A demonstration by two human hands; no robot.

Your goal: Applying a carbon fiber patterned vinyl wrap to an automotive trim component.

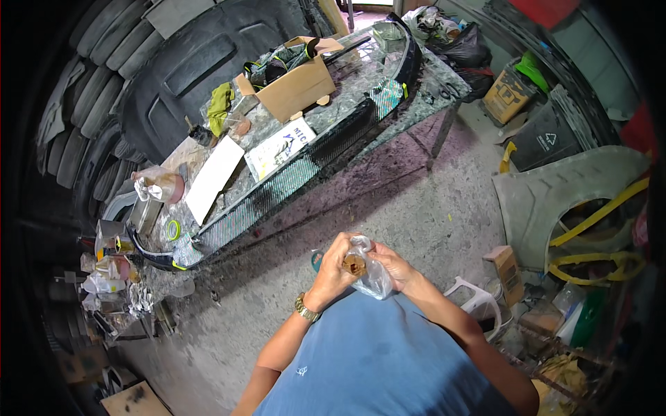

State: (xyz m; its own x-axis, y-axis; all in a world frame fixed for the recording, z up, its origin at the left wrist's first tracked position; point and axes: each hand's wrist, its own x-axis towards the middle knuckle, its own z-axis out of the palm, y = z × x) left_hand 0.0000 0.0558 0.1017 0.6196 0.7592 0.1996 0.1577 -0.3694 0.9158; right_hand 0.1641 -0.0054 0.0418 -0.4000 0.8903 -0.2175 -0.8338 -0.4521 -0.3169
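Note:
In front of my blue shirt, my left hand (334, 272) is closed round a brown, round piece with a hollow in its end (354, 264); its kind I cannot make out. My right hand (393, 265) pinches a clear plastic bag (377, 281), which hangs crumpled against the brown piece and bunches up above the left fingers. A small teal thing (317, 260) shows just beside the left hand; whether it is held or lies beyond is unclear. Across the workbench's near edge stretches a long curved car trim part (243, 211), dark with a woven pattern.
On the workbench (433, 83) are an open cardboard box (298, 90), a white sheet (214, 179) and a green tape roll (173, 229). Tyres (104, 41) are stacked at far left. A grey fender (524, 201) and a white plastic chair (479, 299) stand at right.

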